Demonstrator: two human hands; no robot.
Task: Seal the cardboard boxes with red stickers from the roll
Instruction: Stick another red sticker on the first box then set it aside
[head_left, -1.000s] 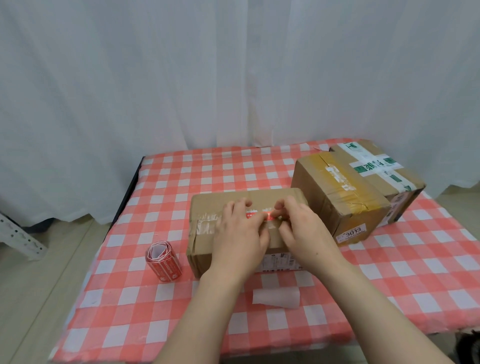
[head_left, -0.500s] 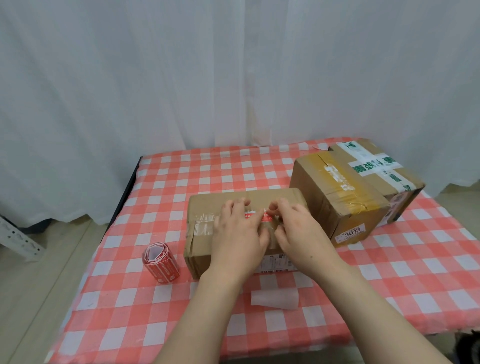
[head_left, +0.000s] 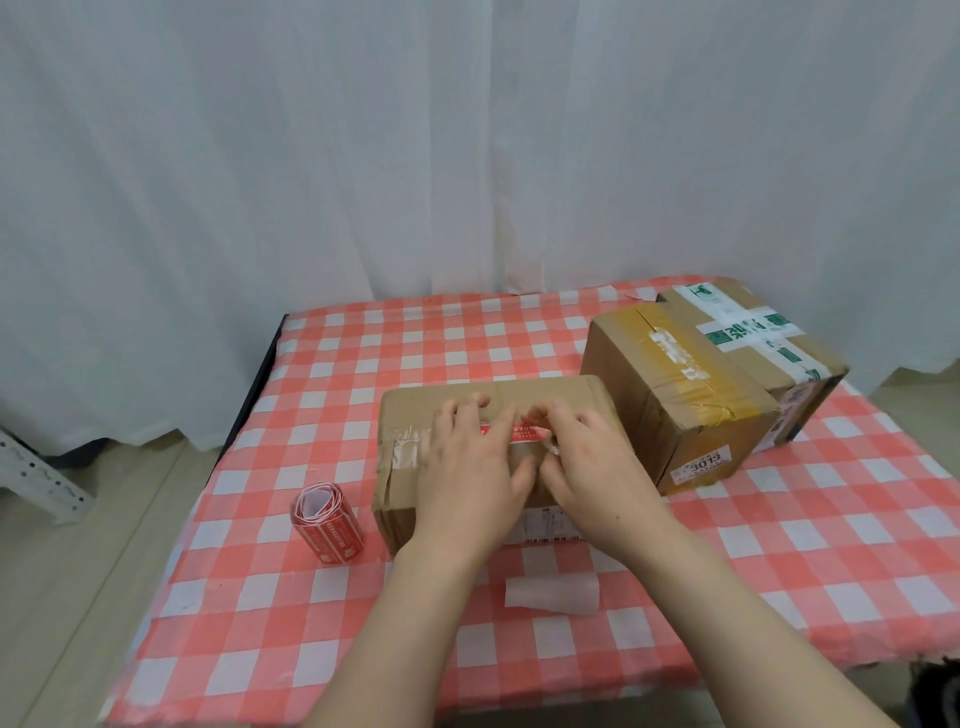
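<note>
Right on top of the nearest cardboard box (head_left: 405, 452), a red sticker (head_left: 522, 432) lies along the taped seam, showing only as a short strip between the two hands. The left hand (head_left: 470, 467) rests flat over the box top with its fingers (head_left: 457, 415) spread and pointing away, covering the sticker's left end; it grips nothing and simply presses down. The right hand (head_left: 592, 467) lies just beside it, its fingers (head_left: 563, 413) bent with the tips meeting the sticker's right end at the seam; whether they pinch that end or only press it flat cannot be told. The thumbs of both hands come close together near the front edge of the box top. A patch of clear tape (head_left: 408, 452) shines on the box to the left of the left hand, and a white printed label shows on the box's front face below the wrists. Left of this box, apart from it, the roll of red stickers (head_left: 327, 525) lies on the red-and-white checked surface (head_left: 831, 545). In front of the box, near the right forearm, a scrap of white backing paper (head_left: 550, 595) lies flat. To the right and farther back stands a second box with yellow-brown tape (head_left: 675, 395), marked 3013 on a small label, and touching it behind is a third box with white-and-green tape (head_left: 753, 332). White curtains (head_left: 467, 156) hang behind the surface.
</note>
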